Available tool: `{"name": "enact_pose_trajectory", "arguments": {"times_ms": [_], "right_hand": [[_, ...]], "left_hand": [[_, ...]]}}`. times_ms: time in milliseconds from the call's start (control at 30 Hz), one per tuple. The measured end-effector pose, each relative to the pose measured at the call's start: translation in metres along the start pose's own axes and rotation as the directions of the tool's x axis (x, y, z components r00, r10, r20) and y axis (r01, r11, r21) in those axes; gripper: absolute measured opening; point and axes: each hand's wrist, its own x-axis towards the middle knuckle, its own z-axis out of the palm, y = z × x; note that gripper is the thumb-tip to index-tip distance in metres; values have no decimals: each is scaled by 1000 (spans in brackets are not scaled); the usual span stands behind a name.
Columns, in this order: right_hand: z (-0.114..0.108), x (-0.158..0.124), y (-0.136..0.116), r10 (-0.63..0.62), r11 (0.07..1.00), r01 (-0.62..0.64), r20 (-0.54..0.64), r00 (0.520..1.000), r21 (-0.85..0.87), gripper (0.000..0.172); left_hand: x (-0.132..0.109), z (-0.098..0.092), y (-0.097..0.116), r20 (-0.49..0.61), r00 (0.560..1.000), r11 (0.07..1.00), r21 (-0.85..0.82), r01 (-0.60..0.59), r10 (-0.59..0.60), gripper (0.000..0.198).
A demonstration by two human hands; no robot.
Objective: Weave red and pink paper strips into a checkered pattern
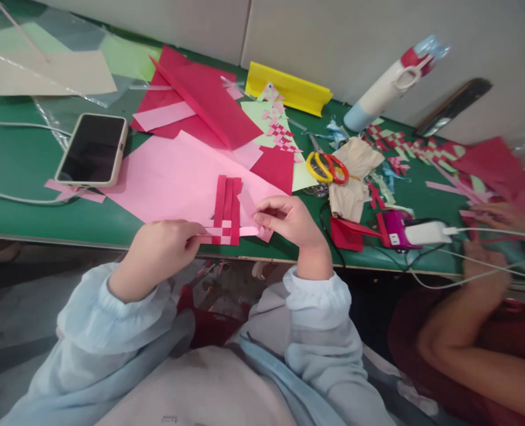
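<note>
A small weave of red paper strips [227,200] and pink paper strips [219,232] lies at the table's near edge, red running away from me and pink crossing at the near end. My left hand [167,251] is closed, pinching the left ends of the pink strips. At the right side of the weave, my right hand [284,220] pinches the other end of a pink strip between thumb and fingers. Beneath it all lies a large pink paper sheet [169,171], its near part covered by the weave and hands.
A phone [93,151] with cables lies left. Red paper [200,89] and a yellow holder [289,89] sit behind. Scissors [327,167], a bottle [389,86] and a purple adapter [398,229] stand right. A co-worker's hands [488,260] handle red paper at far right.
</note>
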Motion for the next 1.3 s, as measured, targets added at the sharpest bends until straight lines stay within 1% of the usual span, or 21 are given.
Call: {"name": "enact_pose_trajectory", "arguments": {"times_ms": [100,200,433,567,667,800,900,1033,1100,1200,1300], "right_hand": [[-1,1,2,-30,998,30,0,1000,-59,24],[-1,1,2,-29,995,29,2,1000,-94,28],[0,1,0,-15,997,17,21,1000,-79,32],[0,1,-1,3,997,0,29,1000,-82,34],[0,2,1,16,996,-13,32,999,-94,37],[2,3,2,17,994,-15,18,1000,-108,40],[3,3,1,25,991,-24,6,1000,-131,42],[4,3,0,45,989,-40,31,999,-142,38],[5,4,0,59,991,-53,43,997,-126,34],[6,6,1,80,989,-75,41,996,-126,26],[7,7,-1,76,970,-62,52,996,-234,16]], "left_hand": [[0,-2,-1,-2,999,999,24,47,-47,40],[-1,-4,0,-8,997,996,41,76,-76,40],[-1,-6,1,-33,995,993,63,98,-96,38],[-1,-6,0,-36,996,995,61,82,-80,37],[-1,-6,-1,-64,996,996,64,65,-61,36],[-1,-5,-1,-76,996,997,57,56,-52,36],[-2,-1,1,-49,999,1000,17,-6,7,36],[-4,7,12,-17,984,984,12,-177,177,37],[-5,10,20,-14,974,974,30,-224,225,39],[-8,12,30,13,976,974,64,-218,217,39],[-12,14,35,33,981,977,92,-195,192,40]]}}
